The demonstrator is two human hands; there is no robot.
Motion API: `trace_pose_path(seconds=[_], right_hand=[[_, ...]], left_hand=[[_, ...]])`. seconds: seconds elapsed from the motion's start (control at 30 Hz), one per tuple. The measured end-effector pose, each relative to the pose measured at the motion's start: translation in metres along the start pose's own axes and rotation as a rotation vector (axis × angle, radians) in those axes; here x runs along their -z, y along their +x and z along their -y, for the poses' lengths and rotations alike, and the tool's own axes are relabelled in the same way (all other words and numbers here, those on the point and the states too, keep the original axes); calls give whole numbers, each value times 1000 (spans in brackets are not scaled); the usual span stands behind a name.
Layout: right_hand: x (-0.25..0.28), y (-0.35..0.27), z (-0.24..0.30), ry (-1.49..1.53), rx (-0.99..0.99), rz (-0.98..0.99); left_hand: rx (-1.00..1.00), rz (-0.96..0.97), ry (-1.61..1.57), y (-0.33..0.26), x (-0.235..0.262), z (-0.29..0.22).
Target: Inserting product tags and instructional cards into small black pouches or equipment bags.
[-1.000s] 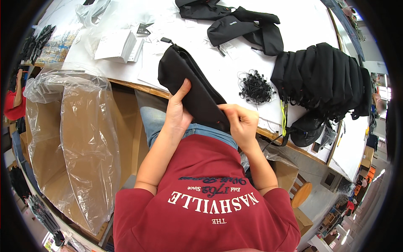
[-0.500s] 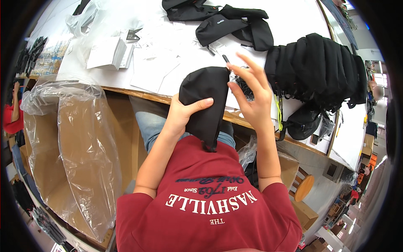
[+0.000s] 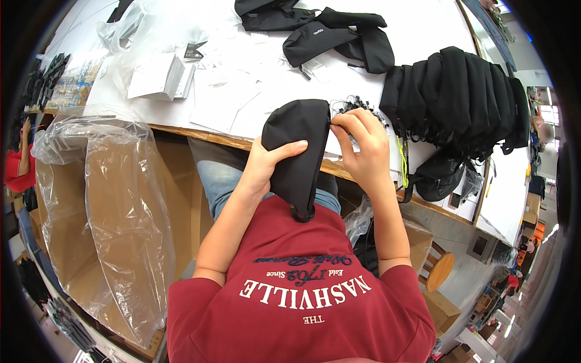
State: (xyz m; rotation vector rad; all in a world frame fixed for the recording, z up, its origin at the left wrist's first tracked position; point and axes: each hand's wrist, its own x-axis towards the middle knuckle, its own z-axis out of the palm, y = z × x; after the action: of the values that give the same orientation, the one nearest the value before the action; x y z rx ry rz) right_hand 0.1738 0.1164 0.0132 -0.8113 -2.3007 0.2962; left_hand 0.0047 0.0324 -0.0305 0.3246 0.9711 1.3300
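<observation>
1. Head view: a big white table (image 3: 430,30) has a brown wood edge (image 3: 209,138) on the near side.
2. The left hand (image 3: 260,166) is clamped on a black pouch (image 3: 296,136). The pouch is tilted up at the near edge, in front of the red shirt (image 3: 302,327).
3. The right hand (image 3: 367,145) has its fingertips pinched on a small dark bit (image 3: 331,123) at the pouch's far right edge.
4. Just past that hand is a heap of thin black loops (image 3: 358,104).
5. To the right is a row of black pouches (image 3: 451,97). More dark pouches (image 3: 311,43) lie at the far side.
6. Far left, a stack of white cards (image 3: 151,77) sits near a clear bag (image 3: 128,36).
7. On the near left, clear plastic (image 3: 124,224) hangs over a brown box (image 3: 174,181).
8. On the right, 1 round wood stool (image 3: 440,271) is on the gray floor (image 3: 467,275).
9. At the left rim, 1 other person (image 3: 14,169) wears red.
</observation>
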Motion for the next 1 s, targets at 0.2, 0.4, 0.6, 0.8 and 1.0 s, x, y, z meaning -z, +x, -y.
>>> trace_pose_path(seconds=[0.2, 0.4, 0.6, 0.8, 1.0], right_hand=[[-1, -2, 6, 208, -186, 9], [-4, 0, 6, 200, -145, -17], [-2, -1, 15, 279, -231, -89], [4, -2, 15, 293, -292, -160], [0, -14, 28, 398, -266, -129]], left_hand=[[14, 53, 27, -2, -1, -3], [29, 60, -25, -4, 3, -1], [103, 37, -193, -4, 0, 2], [225, 180, -128, -8, 2, 7], [320, 258, -13, -12, 26, 17]])
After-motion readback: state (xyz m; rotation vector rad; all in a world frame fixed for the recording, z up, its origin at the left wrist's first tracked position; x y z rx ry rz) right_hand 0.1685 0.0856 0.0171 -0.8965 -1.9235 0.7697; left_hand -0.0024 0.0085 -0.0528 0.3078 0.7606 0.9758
